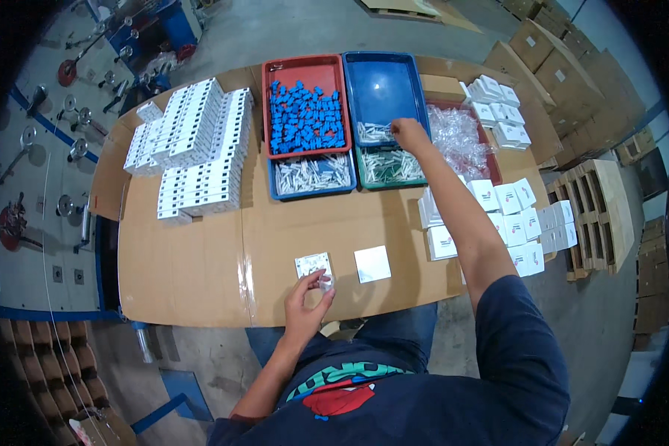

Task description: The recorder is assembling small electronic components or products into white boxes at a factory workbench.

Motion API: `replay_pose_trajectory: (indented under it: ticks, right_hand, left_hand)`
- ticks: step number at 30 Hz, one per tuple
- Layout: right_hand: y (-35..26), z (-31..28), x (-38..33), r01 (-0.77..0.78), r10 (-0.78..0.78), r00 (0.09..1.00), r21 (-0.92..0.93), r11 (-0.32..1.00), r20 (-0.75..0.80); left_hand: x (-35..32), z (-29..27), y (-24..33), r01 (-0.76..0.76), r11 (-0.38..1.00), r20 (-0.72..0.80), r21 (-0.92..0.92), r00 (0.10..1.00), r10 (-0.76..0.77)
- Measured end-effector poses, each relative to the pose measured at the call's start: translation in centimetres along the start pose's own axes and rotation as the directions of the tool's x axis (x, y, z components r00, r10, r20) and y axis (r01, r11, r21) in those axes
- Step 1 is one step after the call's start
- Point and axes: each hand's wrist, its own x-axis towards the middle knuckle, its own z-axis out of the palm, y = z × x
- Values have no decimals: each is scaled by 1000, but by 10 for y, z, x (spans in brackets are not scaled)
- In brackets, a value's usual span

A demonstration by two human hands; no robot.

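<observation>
My left hand (305,305) is at the near edge of the table, thumb and fingers curled round a small clear plastic piece (326,284). Partly behind those fingertips lies a flat white square part (312,263) with small marks. A plain white square plate (372,264) rests just to its right. My right arm stretches far forward, and its hand (410,137) has its fingers pinched together over the front end of the upper blue tray (383,82). White slender pieces (374,132) lie there, beside the fingertips. What the pinch holds, if anything, is too small to make out.
A red tray (302,67) holds blue parts. Below stand a blue tray (279,195) and a green tray (379,184) of white pieces. Clear plastic bags (457,137) fill a red container. White boxes are stacked left (201,182) and right (509,223) on the cardboard-covered table (201,260).
</observation>
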Motion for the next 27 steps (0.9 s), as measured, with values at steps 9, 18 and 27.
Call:
replay_pose_trajectory:
  ticks: [9,18,27]
  right_hand:
    - [5,3,25,199,-174,974,-178,964,148]
    - [19,2,44,67,-64,997,94,993,-38]
    - [11,-33,27,-29,49,996,247,969,-72]
  left_hand:
    - [3,-6,-8,90,996,4,27,996,-90]
    - [20,7,-2,38,999,39,32,998,-40]
    - [23,11,-8,44,999,-38,-7,998,-45]
